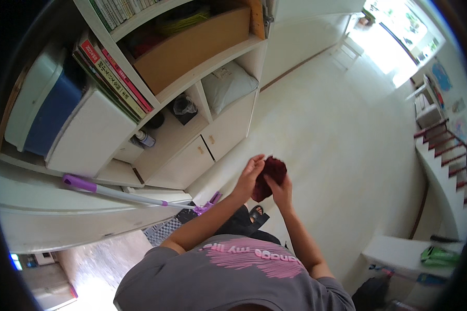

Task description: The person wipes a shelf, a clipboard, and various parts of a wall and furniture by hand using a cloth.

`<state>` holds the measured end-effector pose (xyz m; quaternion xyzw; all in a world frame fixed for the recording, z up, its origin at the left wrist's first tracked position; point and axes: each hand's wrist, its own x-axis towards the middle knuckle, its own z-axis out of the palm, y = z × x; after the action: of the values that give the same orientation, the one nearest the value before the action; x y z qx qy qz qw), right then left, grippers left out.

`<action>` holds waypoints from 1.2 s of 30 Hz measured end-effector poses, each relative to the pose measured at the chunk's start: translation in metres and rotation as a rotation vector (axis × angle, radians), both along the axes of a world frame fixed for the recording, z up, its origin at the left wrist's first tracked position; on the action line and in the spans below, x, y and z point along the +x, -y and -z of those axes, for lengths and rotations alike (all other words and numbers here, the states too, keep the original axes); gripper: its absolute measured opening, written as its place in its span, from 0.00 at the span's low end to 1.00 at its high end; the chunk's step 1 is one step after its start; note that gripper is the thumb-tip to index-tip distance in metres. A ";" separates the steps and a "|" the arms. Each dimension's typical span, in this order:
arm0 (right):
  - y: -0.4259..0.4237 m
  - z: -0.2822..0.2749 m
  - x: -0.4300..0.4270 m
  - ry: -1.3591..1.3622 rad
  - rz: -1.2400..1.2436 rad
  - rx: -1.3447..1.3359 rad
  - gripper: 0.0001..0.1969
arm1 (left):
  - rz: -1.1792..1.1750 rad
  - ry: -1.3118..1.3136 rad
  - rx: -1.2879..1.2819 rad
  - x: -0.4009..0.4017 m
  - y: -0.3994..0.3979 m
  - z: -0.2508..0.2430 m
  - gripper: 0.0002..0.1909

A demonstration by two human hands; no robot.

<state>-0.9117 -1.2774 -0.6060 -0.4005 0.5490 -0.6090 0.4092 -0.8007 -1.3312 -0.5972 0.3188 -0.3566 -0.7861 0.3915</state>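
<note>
A dark red cloth, folded or bunched small, is held up in front of my body above the pale floor. My right hand grips its near right side, the thumb lying across the front. Along the left edge, my left hand holds it too, with the fingers pointing up and partly hidden behind one another. What the cloth is exactly cannot be made out.
A white shelf unit with books, a cardboard box and cupboard doors stands on the left. A purple-handled mop or broom leans below it. Stairs and a white table are on the right.
</note>
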 end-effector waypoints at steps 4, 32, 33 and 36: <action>0.111 -0.026 -0.047 -0.149 0.027 -0.165 0.21 | -0.304 0.352 -0.346 0.023 0.033 -0.044 0.26; 0.288 -0.107 0.159 -1.121 -0.295 -1.025 0.10 | -0.693 0.889 -0.876 0.062 0.189 -0.211 0.15; 0.291 -0.108 0.145 -1.109 -0.300 -1.029 0.10 | -0.659 0.807 -0.851 0.052 0.187 -0.213 0.14; 0.288 -0.103 0.095 -0.956 -1.125 -0.918 0.09 | -0.625 0.837 -0.847 0.003 0.201 -0.217 0.14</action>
<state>-0.8168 -1.5650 -0.5032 -0.9507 0.0825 -0.2439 0.1729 -0.7973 -1.5319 -0.3798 0.5038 -0.6468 -0.2382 0.5206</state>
